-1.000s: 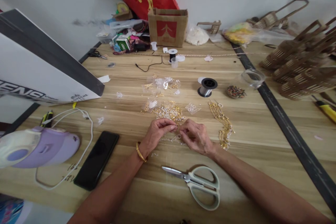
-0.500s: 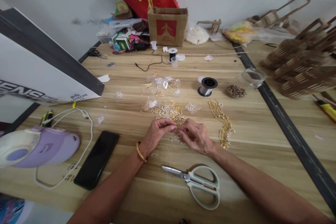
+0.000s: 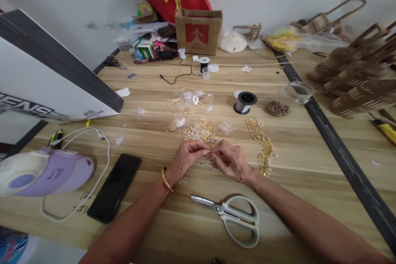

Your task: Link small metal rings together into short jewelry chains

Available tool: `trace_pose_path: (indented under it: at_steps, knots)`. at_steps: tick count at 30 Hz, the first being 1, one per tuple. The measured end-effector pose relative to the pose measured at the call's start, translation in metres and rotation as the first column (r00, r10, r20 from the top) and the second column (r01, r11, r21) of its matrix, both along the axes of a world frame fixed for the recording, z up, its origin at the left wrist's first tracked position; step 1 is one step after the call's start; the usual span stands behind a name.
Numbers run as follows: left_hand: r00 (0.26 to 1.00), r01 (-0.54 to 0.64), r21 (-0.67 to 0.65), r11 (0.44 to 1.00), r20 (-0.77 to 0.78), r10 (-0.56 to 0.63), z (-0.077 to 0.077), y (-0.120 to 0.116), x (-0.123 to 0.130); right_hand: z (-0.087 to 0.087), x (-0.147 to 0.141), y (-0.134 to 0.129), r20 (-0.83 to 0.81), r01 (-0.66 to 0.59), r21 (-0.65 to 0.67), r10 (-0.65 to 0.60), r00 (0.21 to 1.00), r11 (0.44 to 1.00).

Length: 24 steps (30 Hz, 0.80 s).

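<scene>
Black phone (image 3: 114, 188); gold-and-silver bead pile (image 3: 200, 131) (quite glittery); lilac-and-cream bottle (image 3: 54, 173).

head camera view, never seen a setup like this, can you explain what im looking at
There is no machine: a person works with two bare hands, seen by a camera on their own head, looking forward and down. On the wooden table lie a gold and silver heap of small pieces, scissors, a phone, a wire spool and gold chains. The left hand and right hand pinch close together; anything held is too small to identify.
</scene>
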<state>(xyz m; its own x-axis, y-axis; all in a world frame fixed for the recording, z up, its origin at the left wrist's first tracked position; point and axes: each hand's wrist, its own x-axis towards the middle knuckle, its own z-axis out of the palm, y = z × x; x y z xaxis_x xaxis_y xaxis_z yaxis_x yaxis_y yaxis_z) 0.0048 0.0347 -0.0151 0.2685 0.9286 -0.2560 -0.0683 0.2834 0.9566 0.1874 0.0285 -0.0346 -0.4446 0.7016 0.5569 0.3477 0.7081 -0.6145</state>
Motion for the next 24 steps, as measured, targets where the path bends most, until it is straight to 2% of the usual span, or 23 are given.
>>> trace_pose_path:
  at_steps: [9,16,24]
  knots:
    - [1.000,0.001,-0.002,1.000,-0.007,-0.001,0.004,-0.001,0.003,-0.004,0.000,-0.001,-0.003,0.027,-0.038,-0.027,1.000,0.999]
    - [0.999,-0.029,0.007,1.000,-0.018,0.029,0.002,-0.001,0.000,0.003,-0.002,-0.003,-0.035,0.043,-0.073,-0.046,0.998,0.996]
    - [0.992,-0.062,-0.033,0.998,0.106,0.065,-0.004,0.001,-0.001,0.006,-0.005,-0.005,-0.026,0.049,-0.067,-0.051,0.998,0.997]
